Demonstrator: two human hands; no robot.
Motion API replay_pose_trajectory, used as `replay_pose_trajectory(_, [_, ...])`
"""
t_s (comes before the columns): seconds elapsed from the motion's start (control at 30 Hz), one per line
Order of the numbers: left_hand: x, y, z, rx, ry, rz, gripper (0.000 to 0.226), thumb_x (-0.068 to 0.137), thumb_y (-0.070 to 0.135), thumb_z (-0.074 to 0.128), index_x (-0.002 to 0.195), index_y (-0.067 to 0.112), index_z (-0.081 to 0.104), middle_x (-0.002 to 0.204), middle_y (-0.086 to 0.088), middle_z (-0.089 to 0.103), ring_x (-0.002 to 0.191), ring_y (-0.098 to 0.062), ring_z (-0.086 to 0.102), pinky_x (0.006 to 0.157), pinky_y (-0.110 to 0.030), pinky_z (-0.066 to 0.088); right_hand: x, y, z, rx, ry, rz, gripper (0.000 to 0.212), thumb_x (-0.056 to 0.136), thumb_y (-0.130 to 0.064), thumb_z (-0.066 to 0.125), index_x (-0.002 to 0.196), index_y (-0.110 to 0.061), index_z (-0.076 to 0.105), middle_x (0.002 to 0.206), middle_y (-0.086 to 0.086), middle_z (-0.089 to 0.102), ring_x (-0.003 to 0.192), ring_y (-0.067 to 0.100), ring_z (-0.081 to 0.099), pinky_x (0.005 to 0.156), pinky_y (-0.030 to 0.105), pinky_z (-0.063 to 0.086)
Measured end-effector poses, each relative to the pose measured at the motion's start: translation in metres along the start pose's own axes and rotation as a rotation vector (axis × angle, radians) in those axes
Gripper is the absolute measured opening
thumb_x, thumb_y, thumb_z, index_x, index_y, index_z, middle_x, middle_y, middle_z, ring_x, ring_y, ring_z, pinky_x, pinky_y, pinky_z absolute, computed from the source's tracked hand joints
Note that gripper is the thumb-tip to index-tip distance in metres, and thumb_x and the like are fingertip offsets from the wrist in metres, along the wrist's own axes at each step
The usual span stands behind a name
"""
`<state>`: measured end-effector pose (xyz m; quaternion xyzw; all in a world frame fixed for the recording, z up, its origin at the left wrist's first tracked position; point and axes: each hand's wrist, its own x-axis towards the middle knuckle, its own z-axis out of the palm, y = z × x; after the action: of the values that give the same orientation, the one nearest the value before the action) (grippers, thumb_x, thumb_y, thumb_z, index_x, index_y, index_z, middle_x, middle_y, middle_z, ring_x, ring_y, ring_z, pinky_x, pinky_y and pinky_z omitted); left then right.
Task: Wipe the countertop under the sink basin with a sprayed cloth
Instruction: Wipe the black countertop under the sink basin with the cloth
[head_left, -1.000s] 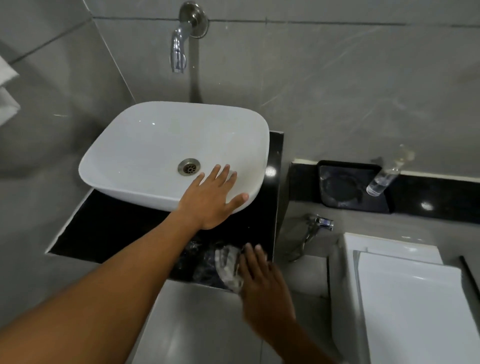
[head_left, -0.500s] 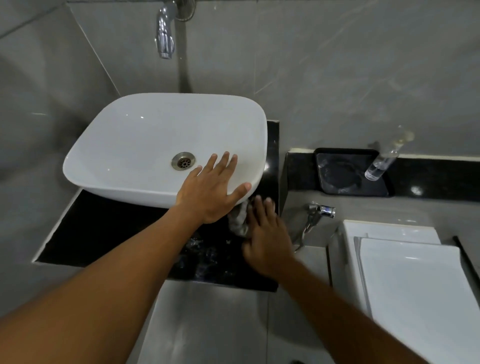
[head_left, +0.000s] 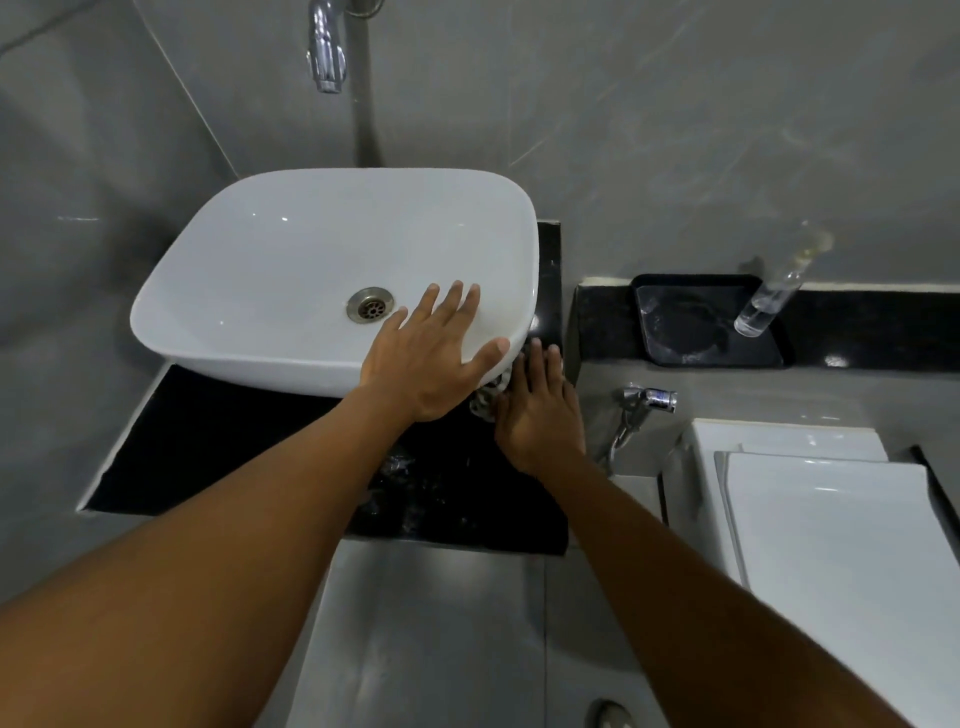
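A white sink basin (head_left: 291, 270) sits on a black countertop (head_left: 208, 447). My left hand (head_left: 431, 358) lies flat, fingers spread, on the basin's front right rim. My right hand (head_left: 540, 410) presses a crumpled grey cloth (head_left: 485, 400) onto the countertop at the basin's right front corner; most of the cloth is hidden under my hand and the basin. Wet streaks (head_left: 415, 483) show on the countertop near its front edge.
A chrome tap (head_left: 326, 49) sticks out of the grey wall above the basin. To the right are a black tray (head_left: 706, 322), a clear spray bottle (head_left: 774, 291), a chrome spray valve (head_left: 649, 400) and a white toilet tank (head_left: 831, 519).
My right hand has slid the cloth from the countertop's front edge back toward the basin's right corner. My left hand has stayed on the basin rim.
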<state>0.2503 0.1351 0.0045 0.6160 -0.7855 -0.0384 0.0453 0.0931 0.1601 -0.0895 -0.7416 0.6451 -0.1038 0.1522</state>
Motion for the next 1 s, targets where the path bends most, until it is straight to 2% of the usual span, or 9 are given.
replay_pose_trajectory(0.13, [-0.002,0.001,-0.003,0.012,-0.014,0.0,0.083,0.09,0.073,0.009,0.155,0.022,0.009,0.165,-0.001,0.013,0.151,-0.024,0.01,0.119,-0.051,0.021,-0.027,-0.012,0.002,0.003,-0.021,-0.045,0.064,0.103,-0.04,0.02,0.155,-0.007,0.009,0.165,0.017,0.001,0.151,0.033,-0.006,0.123,0.045,0.007])
replay_pose_trajectory(0.23, [-0.002,0.003,-0.003,0.021,-0.023,0.0,0.082,0.09,0.071,0.008,0.155,0.021,0.009,0.165,-0.001,0.013,0.151,-0.023,0.01,0.119,-0.05,0.02,-0.102,-0.027,0.012,-0.061,0.009,-0.113,0.062,0.099,-0.039,0.027,0.152,-0.007,0.026,0.161,0.016,0.017,0.15,0.034,0.012,0.121,0.045,0.02])
replay_pose_trajectory(0.33, [-0.003,0.003,-0.003,0.017,-0.027,-0.003,0.081,0.09,0.071,0.007,0.155,0.022,0.008,0.165,-0.001,0.012,0.151,-0.022,0.007,0.12,-0.049,0.015,-0.149,-0.025,0.02,-0.084,0.002,-0.16,0.061,0.098,-0.036,0.034,0.151,-0.007,0.029,0.161,0.014,0.019,0.15,0.033,0.014,0.118,0.043,0.017])
replay_pose_trajectory(0.43, [-0.005,0.003,-0.002,0.021,-0.015,0.006,0.081,0.09,0.071,0.006,0.155,0.023,0.008,0.165,0.0,0.011,0.152,-0.021,0.005,0.12,-0.049,0.012,-0.139,-0.017,0.02,-0.093,-0.001,-0.174,0.059,0.098,-0.034,0.035,0.151,-0.008,0.029,0.162,0.014,0.018,0.15,0.032,0.014,0.122,0.043,0.019])
replay_pose_trajectory(0.57, [-0.005,0.001,0.001,0.031,0.01,0.001,0.082,0.089,0.072,0.004,0.155,0.023,0.01,0.165,0.001,0.012,0.152,-0.021,0.005,0.12,-0.05,0.013,-0.055,0.005,0.01,-0.056,-0.016,-0.059,0.059,0.103,-0.034,0.023,0.154,-0.006,0.013,0.164,0.016,0.002,0.151,0.033,-0.004,0.123,0.046,0.013])
replay_pose_trajectory(0.7, [-0.003,0.001,0.0,0.038,0.015,0.007,0.083,0.089,0.072,0.006,0.155,0.022,0.013,0.164,0.0,0.015,0.151,-0.023,0.009,0.119,-0.051,0.017,0.023,0.012,-0.007,-0.018,-0.038,-0.002,0.067,0.102,-0.035,0.032,0.155,-0.003,0.008,0.164,0.021,0.001,0.15,0.037,-0.008,0.122,0.047,0.005])
replay_pose_trajectory(0.8, [-0.002,0.002,-0.001,0.041,0.035,0.013,0.081,0.09,0.07,0.008,0.154,0.022,0.014,0.164,-0.002,0.017,0.151,-0.025,0.013,0.118,-0.053,0.021,-0.001,0.003,0.003,0.002,0.004,-0.046,0.066,0.102,-0.035,0.033,0.155,-0.003,0.01,0.163,0.021,0.004,0.15,0.039,-0.004,0.123,0.05,0.009])
replay_pose_trajectory(0.9, [-0.005,0.002,0.0,0.047,0.034,0.022,0.077,0.093,0.067,0.012,0.154,0.021,0.016,0.164,-0.001,0.019,0.15,-0.025,0.013,0.117,-0.052,0.021,-0.066,-0.018,0.021,-0.004,0.081,-0.132,0.061,0.099,-0.032,0.034,0.153,-0.008,0.022,0.163,0.016,0.016,0.151,0.035,0.006,0.119,0.045,0.013])
replay_pose_trajectory(1.0, [-0.009,0.007,-0.004,0.057,0.078,0.032,0.072,0.096,0.062,0.018,0.153,0.018,0.02,0.164,-0.002,0.019,0.151,-0.023,0.012,0.119,-0.05,0.018,-0.085,-0.029,0.022,0.037,-0.022,-0.131,0.062,0.099,-0.034,0.032,0.155,-0.013,0.016,0.165,0.01,0.005,0.151,0.028,-0.006,0.119,0.039,0.003])
